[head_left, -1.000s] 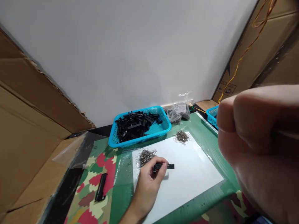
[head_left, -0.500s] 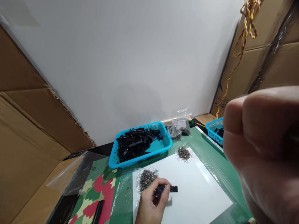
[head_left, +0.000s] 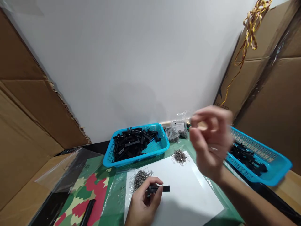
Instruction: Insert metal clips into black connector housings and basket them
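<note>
My left hand (head_left: 147, 199) is closed around a slim black plastic piece (head_left: 166, 188), pinching it between thumb and fingers low over a white sheet (head_left: 185, 197). One end of the piece sticks out to the right. A pile of small metal wire pieces (head_left: 141, 179) lies just behind that hand. Raised in the air on the right, my right hand (head_left: 211, 141) is blurred, its fingers curled and the thumb tip close to the index fingertip. Whatever it may pinch is too small and smeared to make out. A second, smaller pile of wire pieces (head_left: 180, 156) sits at the sheet's far edge.
A blue basket (head_left: 141, 159) of black plastic pieces stands behind the sheet, another blue basket (head_left: 279, 166) at the right. Clear bags (head_left: 180, 128) of small parts lean near the wall. A black bar (head_left: 88, 212) rests on camouflage-patterned material (head_left: 97, 188). Cardboard walls (head_left: 25, 116) flank the table.
My right hand has moved away from the camera and leftward, over the space between the sheet and the right basket. My left hand still holds the black piece; the view has shifted slightly right.
</note>
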`<state>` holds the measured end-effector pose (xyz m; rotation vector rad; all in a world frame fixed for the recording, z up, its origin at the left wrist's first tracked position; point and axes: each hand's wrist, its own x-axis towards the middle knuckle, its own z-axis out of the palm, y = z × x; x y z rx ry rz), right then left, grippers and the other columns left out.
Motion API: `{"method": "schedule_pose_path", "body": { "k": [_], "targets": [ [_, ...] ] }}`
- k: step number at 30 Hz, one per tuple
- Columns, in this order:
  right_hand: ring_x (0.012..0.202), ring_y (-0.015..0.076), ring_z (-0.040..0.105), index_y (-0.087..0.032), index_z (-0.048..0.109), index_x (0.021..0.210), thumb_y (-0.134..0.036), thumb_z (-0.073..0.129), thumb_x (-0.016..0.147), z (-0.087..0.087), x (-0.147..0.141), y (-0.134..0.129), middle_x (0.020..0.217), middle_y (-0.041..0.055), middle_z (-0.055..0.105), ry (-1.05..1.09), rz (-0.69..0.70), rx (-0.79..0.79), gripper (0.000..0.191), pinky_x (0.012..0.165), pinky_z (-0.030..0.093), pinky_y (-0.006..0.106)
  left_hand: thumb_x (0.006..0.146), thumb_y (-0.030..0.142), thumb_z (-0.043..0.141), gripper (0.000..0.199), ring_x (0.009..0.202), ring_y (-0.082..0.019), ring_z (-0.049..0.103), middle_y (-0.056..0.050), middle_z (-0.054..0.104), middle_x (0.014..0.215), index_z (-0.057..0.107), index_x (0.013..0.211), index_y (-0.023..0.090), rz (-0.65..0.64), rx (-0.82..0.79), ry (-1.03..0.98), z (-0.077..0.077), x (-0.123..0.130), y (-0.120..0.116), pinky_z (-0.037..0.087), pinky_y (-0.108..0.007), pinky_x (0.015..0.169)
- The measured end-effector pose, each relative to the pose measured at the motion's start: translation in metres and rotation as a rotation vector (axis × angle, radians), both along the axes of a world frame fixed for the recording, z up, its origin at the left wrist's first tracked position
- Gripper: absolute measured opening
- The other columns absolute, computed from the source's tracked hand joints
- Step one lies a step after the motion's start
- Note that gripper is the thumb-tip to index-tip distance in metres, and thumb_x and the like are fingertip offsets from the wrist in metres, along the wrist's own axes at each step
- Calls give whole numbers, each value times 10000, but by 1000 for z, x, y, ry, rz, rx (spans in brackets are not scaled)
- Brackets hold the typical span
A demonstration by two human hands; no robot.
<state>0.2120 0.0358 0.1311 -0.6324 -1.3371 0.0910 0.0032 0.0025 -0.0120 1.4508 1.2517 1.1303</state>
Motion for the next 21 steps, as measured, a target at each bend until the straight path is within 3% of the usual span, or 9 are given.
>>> {"method": "schedule_pose_path", "body": {
  "k": [1,3,5,8,10,14,19,21],
  "targets": [
    [527,78,391,-300,536,1282,-330,611,1050,-10,2,7,965,-3,518,8,42,-65,245,411,297,243,865,621,746,436,600,-132,526,10,594,719,738,915,188,20,-7,-20,0,1,-1,436,-207,528],
    [553,90,402,-235,646,1056,-274,589,1058,-37,11,23,825,-21,511,-273,139,-336,69,483,340,253,826,610,788,434,580,-115,514,10,606,725,727,877,183,36,-23,-55,1,4,-3,417,-193,513],
    [625,118,481,-198,677,865,-252,641,1017,-66,27,37,747,-8,568,-553,134,-514,165,562,362,264,808,570,814,402,571,-106,504,14,604,713,718,827,180,23,-38,-64,2,6,-6,407,-185,513],
    [594,117,467,-184,721,841,-254,668,987,-97,54,48,665,-17,578,-724,93,-673,171,583,330,265,783,495,840,331,610,-121,550,-2,651,746,736,789,181,17,-46,-56,6,9,-8,429,-186,539],
    [560,110,427,-179,748,846,-269,681,976,-102,70,48,619,-32,542,-769,127,-764,172,565,299,262,766,460,855,289,637,-132,576,-14,684,783,761,794,188,16,-45,-54,9,11,-9,447,-190,552],
    [548,101,423,-169,780,818,-263,714,952,-95,90,47,608,-35,541,-825,195,-927,177,566,290,259,753,459,869,283,657,-134,577,-16,687,792,780,799,195,6,-69,-83,16,12,-6,460,-186,559],
    [570,108,428,-162,799,790,-377,792,927,-103,95,48,602,-34,538,-823,211,-1014,255,565,278,268,805,643,798,473,399,-38,323,68,481,579,718,810,177,-38,-268,-159,16,11,-5,276,-180,403],
    [574,114,435,-167,796,786,-379,808,912,-110,93,48,605,-34,540,-811,205,-1032,246,559,280,269,785,646,820,484,376,-31,318,85,440,522,714,821,175,-56,-295,-168,16,11,-5,272,-171,405]
  ]
}}
